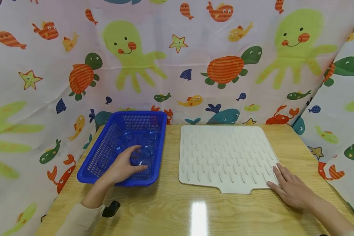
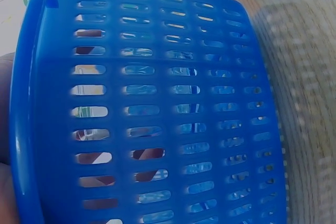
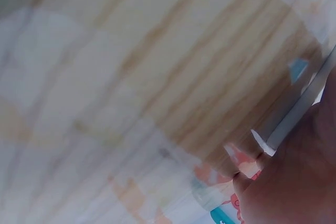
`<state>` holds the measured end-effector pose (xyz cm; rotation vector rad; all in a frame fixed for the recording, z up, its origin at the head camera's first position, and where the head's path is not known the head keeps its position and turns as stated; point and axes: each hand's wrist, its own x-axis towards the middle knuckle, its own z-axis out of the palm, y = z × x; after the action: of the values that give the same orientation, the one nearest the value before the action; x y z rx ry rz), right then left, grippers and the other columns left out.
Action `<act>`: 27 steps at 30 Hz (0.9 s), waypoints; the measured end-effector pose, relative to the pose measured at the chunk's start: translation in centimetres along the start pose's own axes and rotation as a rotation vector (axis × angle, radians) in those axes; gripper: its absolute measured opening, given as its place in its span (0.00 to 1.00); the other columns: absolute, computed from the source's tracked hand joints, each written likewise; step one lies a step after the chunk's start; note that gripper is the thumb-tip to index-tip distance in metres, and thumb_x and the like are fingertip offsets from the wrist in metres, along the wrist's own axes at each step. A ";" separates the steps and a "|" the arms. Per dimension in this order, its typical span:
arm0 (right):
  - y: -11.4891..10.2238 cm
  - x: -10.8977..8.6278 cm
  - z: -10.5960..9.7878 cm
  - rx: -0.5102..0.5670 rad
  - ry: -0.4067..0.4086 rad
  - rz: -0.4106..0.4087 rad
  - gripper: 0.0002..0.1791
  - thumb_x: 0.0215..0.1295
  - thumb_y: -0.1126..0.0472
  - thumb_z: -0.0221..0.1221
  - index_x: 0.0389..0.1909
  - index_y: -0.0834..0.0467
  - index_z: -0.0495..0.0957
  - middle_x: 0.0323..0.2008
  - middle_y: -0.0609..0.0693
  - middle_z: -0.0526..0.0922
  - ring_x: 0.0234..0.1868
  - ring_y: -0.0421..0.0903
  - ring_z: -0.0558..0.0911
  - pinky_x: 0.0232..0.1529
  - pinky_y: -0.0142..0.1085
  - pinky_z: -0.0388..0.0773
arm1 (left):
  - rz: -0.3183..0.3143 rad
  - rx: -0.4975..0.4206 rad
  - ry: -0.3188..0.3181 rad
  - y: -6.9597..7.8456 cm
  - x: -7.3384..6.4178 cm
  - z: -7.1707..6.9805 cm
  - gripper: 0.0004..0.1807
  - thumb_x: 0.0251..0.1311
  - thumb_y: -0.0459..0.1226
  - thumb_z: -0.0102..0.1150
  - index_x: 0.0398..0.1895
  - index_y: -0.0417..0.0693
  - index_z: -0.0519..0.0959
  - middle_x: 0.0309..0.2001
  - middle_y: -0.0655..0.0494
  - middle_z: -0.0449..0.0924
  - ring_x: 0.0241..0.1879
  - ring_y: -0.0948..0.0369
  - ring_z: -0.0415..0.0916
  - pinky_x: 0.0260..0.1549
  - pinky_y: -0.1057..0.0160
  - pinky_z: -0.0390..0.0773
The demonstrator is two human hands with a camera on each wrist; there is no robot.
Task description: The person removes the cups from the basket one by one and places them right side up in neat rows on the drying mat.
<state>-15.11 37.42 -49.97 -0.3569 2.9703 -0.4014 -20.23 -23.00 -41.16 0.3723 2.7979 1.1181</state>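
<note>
My left hand [image 1: 124, 166] reaches into a blue slatted plastic basket [image 1: 161, 147], thumb and fingers curled round a clear drinking glass [image 1: 141, 155]. More clear glasses [image 1: 115, 141] lie around it in the basket. In the left wrist view the basket's side wall [image 2: 58, 103] fills most of the picture and hides most of the hand. My right hand [image 1: 293, 190] lies with fingers extended at the near right corner of a white ridged draining board [image 1: 236, 188], fingertips touching its edge. The right wrist view shows that hand [image 3: 294, 182] beside the board's edge [image 3: 299, 111].
Basket and board stand side by side on a wooden table [image 1: 153, 209], a strip of tabletop between them. A curtain [image 1: 188, 39] printed with sea animals closes off the back and both sides.
</note>
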 end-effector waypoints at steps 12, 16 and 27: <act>0.6 -0.3 0.5 -0.001 -0.006 0.010 0.46 0.80 0.40 0.46 0.77 0.74 0.47 0.76 0.78 0.47 0.73 0.79 0.50 0.64 0.75 0.50 | 0.020 -0.035 0.001 0.4 0.4 -0.4 0.46 0.60 0.48 0.73 0.76 0.42 0.60 0.70 0.37 0.68 0.61 0.41 0.75 0.48 0.46 0.83; 0.6 -0.2 0.5 0.000 -0.009 0.009 0.46 0.80 0.40 0.46 0.78 0.73 0.47 0.76 0.77 0.46 0.74 0.79 0.49 0.64 0.75 0.49 | 0.016 -0.043 0.005 0.4 0.2 -0.5 0.47 0.60 0.46 0.74 0.76 0.40 0.59 0.69 0.37 0.69 0.60 0.41 0.76 0.47 0.47 0.83; 0.4 0.1 0.3 -0.010 -0.004 0.001 0.45 0.80 0.41 0.47 0.77 0.74 0.48 0.76 0.77 0.47 0.73 0.79 0.51 0.64 0.74 0.50 | 0.004 -0.068 0.015 0.4 0.2 -0.7 0.45 0.60 0.45 0.74 0.75 0.42 0.61 0.69 0.40 0.69 0.59 0.43 0.75 0.46 0.50 0.83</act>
<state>-15.22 37.75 -50.37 -0.3574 2.9698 -0.3856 -20.48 -23.16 -40.35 0.3645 2.7648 1.2178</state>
